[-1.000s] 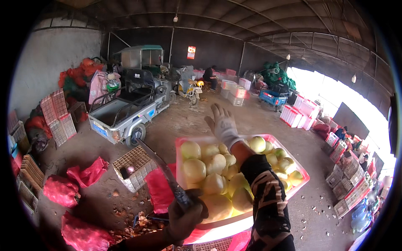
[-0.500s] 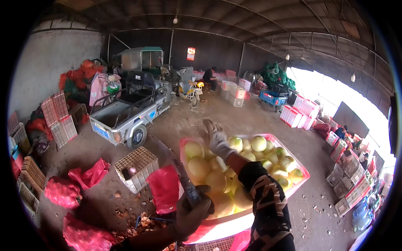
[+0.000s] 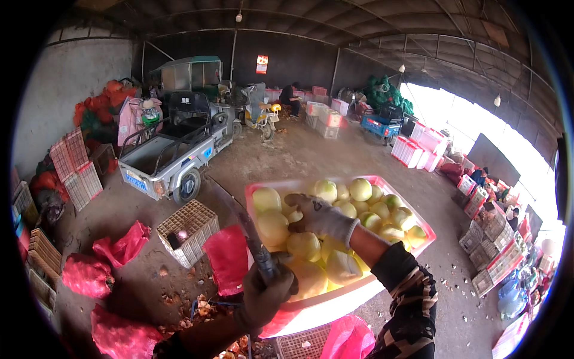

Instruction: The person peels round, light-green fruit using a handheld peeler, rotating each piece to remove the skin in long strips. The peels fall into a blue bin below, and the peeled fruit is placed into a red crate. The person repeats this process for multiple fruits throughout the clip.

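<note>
My left hand (image 3: 268, 292), in a dark glove, is closed round the handle of a long-bladed knife (image 3: 239, 218). Its blade points up and away to the left, at the near left side of a crate. Peeled onions (image 3: 360, 189), pale yellow-green, fill this pink-rimmed crate (image 3: 429, 230). My right hand (image 3: 323, 216), in a whitish glove, reaches in over the left part of the heap. Its fingers curl round a peeled onion (image 3: 292, 213), which they partly cover.
A beige plastic crate (image 3: 190, 230) stands left of the onions, near red mesh sacks (image 3: 87, 276). Onion skins (image 3: 206, 308) litter the floor below. A grey cargo tricycle (image 3: 167, 161) is parked beyond. Stacked crates (image 3: 499, 245) line the right; a person (image 3: 290, 99) sits far back.
My right hand has come down from spread fingers above the crate to curl round an onion. My left hand still grips the knife. The view has shifted slightly.
</note>
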`<action>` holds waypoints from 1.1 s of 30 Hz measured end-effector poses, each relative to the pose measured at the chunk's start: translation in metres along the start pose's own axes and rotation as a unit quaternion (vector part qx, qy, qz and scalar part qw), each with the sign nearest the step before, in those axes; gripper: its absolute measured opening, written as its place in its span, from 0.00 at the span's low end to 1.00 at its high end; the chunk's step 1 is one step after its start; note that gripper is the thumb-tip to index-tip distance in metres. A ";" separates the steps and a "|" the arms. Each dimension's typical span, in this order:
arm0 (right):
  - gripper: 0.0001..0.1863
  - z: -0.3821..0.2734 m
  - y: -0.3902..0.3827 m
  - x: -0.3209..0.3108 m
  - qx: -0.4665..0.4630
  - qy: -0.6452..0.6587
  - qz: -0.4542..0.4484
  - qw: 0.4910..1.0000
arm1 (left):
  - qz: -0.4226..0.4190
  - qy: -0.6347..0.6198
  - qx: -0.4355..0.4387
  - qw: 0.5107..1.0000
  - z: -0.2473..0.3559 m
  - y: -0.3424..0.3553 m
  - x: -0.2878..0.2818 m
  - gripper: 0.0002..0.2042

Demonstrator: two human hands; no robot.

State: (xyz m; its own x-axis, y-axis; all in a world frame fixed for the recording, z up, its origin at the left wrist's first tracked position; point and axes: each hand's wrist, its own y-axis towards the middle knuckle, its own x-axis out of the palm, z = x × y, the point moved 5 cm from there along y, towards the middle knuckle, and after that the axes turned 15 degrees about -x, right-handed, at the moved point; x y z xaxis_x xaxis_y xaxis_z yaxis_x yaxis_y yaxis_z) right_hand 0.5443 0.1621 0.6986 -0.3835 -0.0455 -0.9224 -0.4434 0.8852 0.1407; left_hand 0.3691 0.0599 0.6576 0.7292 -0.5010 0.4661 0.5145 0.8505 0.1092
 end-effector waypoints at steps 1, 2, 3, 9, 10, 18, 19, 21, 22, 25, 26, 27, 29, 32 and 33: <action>0.34 0.003 0.001 -0.001 -0.005 0.020 -0.006 1.000 | 0.002 -0.001 -0.006 1.000 -0.001 0.001 0.000 0.16; 0.33 0.004 0.001 -0.002 -0.012 0.040 -0.010 0.999 | 0.004 -0.001 -0.007 1.000 -0.001 0.000 0.001 0.16; 0.32 0.003 0.004 -0.004 -0.022 0.060 -0.011 0.998 | 0.006 0.002 -0.004 1.000 -0.001 0.002 0.000 0.16; 0.18 0.044 0.006 -0.028 -0.036 0.026 0.108 0.993 | -0.005 0.000 0.025 1.000 0.002 0.001 -0.001 0.15; 0.14 0.053 -0.001 -0.041 -0.083 -0.060 0.137 0.985 | -0.011 -0.002 0.023 1.000 0.001 0.001 0.000 0.15; 0.12 0.096 0.010 -0.026 -0.011 -0.152 0.232 0.961 | 0.005 0.011 0.006 1.000 0.005 -0.002 0.000 0.15; 0.14 0.097 0.022 -0.023 0.002 -0.139 0.222 0.965 | 0.004 0.017 0.005 1.000 0.004 -0.002 -0.002 0.15; 0.16 0.075 0.037 -0.004 -0.050 -0.313 0.186 0.930 | -0.007 0.003 0.027 1.000 -0.001 -0.003 -0.005 0.15; 0.16 0.066 0.040 0.005 -0.073 -0.396 0.163 0.901 | -0.012 -0.006 0.035 0.999 -0.003 -0.003 -0.006 0.15; 0.20 0.069 0.043 0.011 -0.118 -0.369 0.141 0.911 | -0.003 -0.010 0.005 1.000 0.000 -0.001 -0.001 0.15; 0.21 0.063 0.043 0.007 -0.112 -0.400 0.143 0.898 | -0.006 -0.008 0.016 1.000 0.001 0.000 -0.001 0.15; 0.21 0.052 0.040 0.001 -0.128 -0.433 0.136 0.882 | -0.013 -0.009 0.029 0.999 0.001 0.001 0.000 0.15; 0.21 0.034 0.035 -0.013 -0.145 -0.394 0.215 0.882 | -0.008 -0.015 0.057 0.998 0.001 -0.001 0.000 0.15; 0.19 0.002 0.025 -0.040 -0.088 -0.272 0.260 0.922 | -0.012 -0.049 0.092 0.994 0.000 -0.002 -0.004 0.15; 0.18 -0.003 0.015 -0.046 -0.091 -0.246 0.265 0.928 | -0.037 -0.073 0.089 0.993 -0.004 0.000 -0.009 0.15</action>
State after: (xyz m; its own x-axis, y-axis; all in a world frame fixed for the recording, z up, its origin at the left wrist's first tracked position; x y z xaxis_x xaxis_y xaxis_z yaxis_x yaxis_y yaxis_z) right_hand 0.5532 0.1758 0.7440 -0.1912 0.6307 -0.7522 -0.4438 0.6279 0.6393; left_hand 0.3643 0.0642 0.6501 0.6118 -0.5460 0.5724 0.4671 0.8333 0.2956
